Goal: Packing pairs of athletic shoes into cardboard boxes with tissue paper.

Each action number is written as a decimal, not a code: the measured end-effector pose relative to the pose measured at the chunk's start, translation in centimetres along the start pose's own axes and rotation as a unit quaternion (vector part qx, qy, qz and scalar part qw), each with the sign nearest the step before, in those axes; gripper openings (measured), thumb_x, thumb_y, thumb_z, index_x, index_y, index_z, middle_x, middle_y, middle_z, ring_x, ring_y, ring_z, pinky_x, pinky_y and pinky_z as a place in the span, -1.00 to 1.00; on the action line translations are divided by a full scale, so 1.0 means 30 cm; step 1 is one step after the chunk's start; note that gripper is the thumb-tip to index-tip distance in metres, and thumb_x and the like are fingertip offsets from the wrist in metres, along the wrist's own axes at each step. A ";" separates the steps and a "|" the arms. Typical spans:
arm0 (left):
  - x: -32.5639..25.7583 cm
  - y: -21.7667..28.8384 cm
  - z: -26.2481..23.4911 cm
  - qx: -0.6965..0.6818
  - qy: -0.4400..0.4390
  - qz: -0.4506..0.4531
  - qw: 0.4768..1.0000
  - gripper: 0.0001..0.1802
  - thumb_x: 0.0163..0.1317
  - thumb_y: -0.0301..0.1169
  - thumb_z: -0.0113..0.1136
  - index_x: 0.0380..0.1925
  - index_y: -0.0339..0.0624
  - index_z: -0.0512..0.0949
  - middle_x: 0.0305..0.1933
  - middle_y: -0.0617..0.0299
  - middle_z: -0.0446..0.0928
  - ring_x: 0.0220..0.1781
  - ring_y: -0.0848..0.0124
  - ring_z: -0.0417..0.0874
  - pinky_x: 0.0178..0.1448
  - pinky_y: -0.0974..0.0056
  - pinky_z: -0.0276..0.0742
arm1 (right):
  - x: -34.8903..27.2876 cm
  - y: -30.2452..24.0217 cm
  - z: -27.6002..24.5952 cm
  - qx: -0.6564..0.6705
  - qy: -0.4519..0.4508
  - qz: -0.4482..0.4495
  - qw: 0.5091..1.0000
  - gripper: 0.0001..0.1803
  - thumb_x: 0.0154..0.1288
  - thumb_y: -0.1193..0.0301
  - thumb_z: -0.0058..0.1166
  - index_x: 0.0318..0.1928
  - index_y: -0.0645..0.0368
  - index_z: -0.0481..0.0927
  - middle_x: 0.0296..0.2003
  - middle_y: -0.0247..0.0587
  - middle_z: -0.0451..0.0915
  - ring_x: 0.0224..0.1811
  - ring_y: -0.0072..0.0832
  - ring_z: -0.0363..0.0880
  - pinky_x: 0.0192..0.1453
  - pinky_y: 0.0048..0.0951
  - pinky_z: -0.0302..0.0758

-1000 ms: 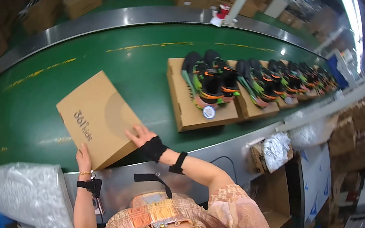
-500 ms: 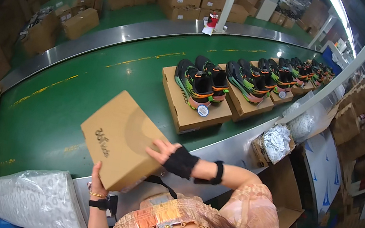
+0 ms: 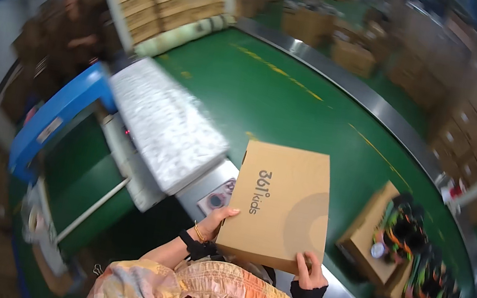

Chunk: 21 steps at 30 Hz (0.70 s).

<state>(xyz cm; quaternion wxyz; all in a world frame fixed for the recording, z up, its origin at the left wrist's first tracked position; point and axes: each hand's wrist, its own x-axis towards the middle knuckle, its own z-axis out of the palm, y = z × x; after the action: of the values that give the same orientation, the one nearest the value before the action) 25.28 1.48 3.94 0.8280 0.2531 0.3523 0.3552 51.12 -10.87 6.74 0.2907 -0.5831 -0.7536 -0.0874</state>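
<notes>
A closed brown cardboard shoebox point(image 3: 283, 204) with dark print on its lid is held in front of my body, over the near edge of the green conveyor belt point(image 3: 235, 95). My left hand point(image 3: 217, 221) grips its near left corner, thumb on the lid and the other fingers hidden beneath. At the near right corner, my right hand point(image 3: 310, 275), in a black fingerless wrist wrap, has its fingers closed on the box edge. Farther right, dark sneakers with green and orange trim point(image 3: 404, 230) rest on another shoebox point(image 3: 355, 244).
A stack of white patterned sheets in clear plastic point(image 3: 167, 121) lies left of the box. Beyond it stands a blue arched machine point(image 3: 61, 116) with a belt beneath. A metal rail point(image 3: 350, 85) borders the conveyor's far side. A person point(image 3: 75, 33) is at the far left.
My view has swung left, bringing the blue machine into sight. Both hands still hold the shoebox, which has turned. My right hand has shifted from the lid to the near right corner.
</notes>
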 end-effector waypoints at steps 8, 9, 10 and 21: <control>-0.465 0.061 -0.189 -0.080 0.260 0.278 0.921 -0.57 0.11 -0.13 -0.06 -0.15 -0.23 0.40 -0.21 0.17 0.49 -0.21 0.37 0.52 -0.13 0.32 0.46 | 0.171 -0.070 0.120 0.234 -0.022 -0.027 0.972 -0.46 -0.14 0.60 0.03 -0.01 0.17 0.35 -0.07 -0.05 0.30 -0.47 -0.31 0.43 -0.39 -0.41 0.43; -0.518 0.057 -0.240 -0.106 0.266 0.331 0.899 -0.58 0.12 -0.11 -0.08 -0.16 -0.20 0.41 -0.22 0.18 0.49 -0.21 0.36 0.52 -0.15 0.30 0.47 | 0.176 -0.076 0.152 0.230 -0.044 -0.016 0.972 -0.44 -0.13 0.58 0.03 0.02 0.15 0.32 -0.07 -0.05 0.29 -0.42 -0.24 0.45 -0.36 -0.36 0.44; -0.574 0.063 -0.276 -0.146 0.268 0.349 0.886 -0.54 0.11 -0.06 -0.08 -0.14 -0.18 0.40 -0.20 0.18 0.48 -0.20 0.32 0.52 -0.14 0.28 0.46 | 0.153 -0.068 0.192 0.236 -0.126 0.016 0.964 -0.42 -0.11 0.57 0.02 0.05 0.10 0.28 -0.06 -0.03 0.27 -0.34 -0.12 0.46 -0.30 -0.29 0.45; -0.466 0.181 -0.724 -0.154 0.425 0.259 0.854 -0.16 0.02 0.15 -0.01 0.10 -0.30 0.10 0.05 -0.14 0.27 0.07 0.10 0.36 0.03 0.00 0.31 | -0.374 0.075 0.667 0.108 -0.163 0.155 0.968 -0.49 -0.26 0.47 0.11 -0.13 -0.04 0.46 -0.32 -0.07 0.34 -0.43 -0.23 0.45 -0.40 -0.32 0.43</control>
<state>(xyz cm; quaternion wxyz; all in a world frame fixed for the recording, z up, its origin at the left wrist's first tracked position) -0.50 -2.19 -0.31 0.5044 0.0289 0.5322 0.6794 48.19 -10.05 -16.10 0.2349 -0.6644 -0.6962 0.1365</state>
